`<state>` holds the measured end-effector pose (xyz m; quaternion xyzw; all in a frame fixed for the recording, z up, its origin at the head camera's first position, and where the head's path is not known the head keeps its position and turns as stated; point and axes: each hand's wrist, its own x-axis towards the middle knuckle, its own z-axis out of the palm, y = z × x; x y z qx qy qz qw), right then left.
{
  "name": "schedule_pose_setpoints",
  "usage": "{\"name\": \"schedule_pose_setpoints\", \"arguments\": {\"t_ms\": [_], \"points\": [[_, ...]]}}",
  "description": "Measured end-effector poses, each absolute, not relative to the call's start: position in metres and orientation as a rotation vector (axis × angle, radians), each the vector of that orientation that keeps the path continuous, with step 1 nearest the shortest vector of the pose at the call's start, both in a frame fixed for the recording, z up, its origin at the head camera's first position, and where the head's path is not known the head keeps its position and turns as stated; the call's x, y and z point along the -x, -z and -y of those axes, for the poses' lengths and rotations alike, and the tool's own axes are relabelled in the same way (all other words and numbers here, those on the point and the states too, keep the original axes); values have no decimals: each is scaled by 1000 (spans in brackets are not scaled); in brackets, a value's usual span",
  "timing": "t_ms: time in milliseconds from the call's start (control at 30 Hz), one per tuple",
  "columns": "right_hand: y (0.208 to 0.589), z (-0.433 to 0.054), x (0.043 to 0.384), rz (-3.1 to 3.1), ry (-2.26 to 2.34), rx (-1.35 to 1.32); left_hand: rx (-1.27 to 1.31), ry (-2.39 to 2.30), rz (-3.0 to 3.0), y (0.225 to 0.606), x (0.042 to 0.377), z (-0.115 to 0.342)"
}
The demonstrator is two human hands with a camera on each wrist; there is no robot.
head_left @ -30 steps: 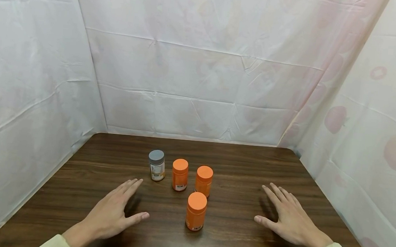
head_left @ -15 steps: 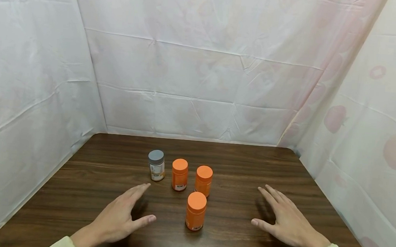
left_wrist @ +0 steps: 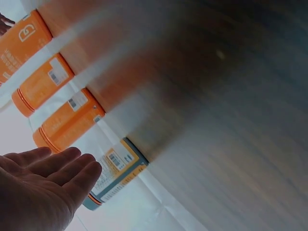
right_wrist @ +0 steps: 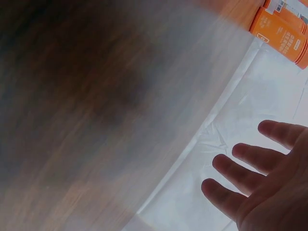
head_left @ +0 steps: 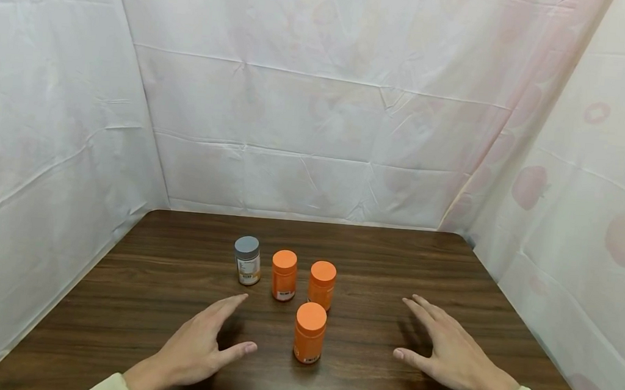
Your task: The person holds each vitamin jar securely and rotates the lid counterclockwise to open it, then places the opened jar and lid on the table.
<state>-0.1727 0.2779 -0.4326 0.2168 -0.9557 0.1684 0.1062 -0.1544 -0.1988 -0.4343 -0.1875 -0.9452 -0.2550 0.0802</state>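
Observation:
Three orange bottles with orange lids stand upright mid-table: a front bottle (head_left: 309, 335), a back-left bottle (head_left: 284, 276) and a back-right bottle (head_left: 322, 284). Left of them is a white bottle with a grey lid (head_left: 248, 261). My left hand (head_left: 196, 345) hovers left of the front bottle, thumb spread from the fingers, holding nothing. In the left wrist view its fingers overlap the grey-lidded bottle (left_wrist: 118, 171). Well to the right of the bottles, my right hand (head_left: 451, 353) is likewise spread and holds nothing; the right wrist view shows its separated fingers (right_wrist: 236, 173) and an orange bottle (right_wrist: 281, 36).
The dark wood-grain table (head_left: 385, 256) has rounded far corners. White sheeting (head_left: 308, 115) hangs behind it and along both sides, with faint fruit prints on the right sheet (head_left: 582, 198).
My left hand has moved to the right, closer to the front orange bottle. The right hand has shifted slightly left. All the bottles stay where they were.

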Motion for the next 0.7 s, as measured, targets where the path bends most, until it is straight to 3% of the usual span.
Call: {"name": "schedule_pose_setpoints", "arguments": {"t_ms": [700], "points": [[433, -264, 164, 2765, -561, -676, 566, 949, 2873, 431, 150, 172]]}}
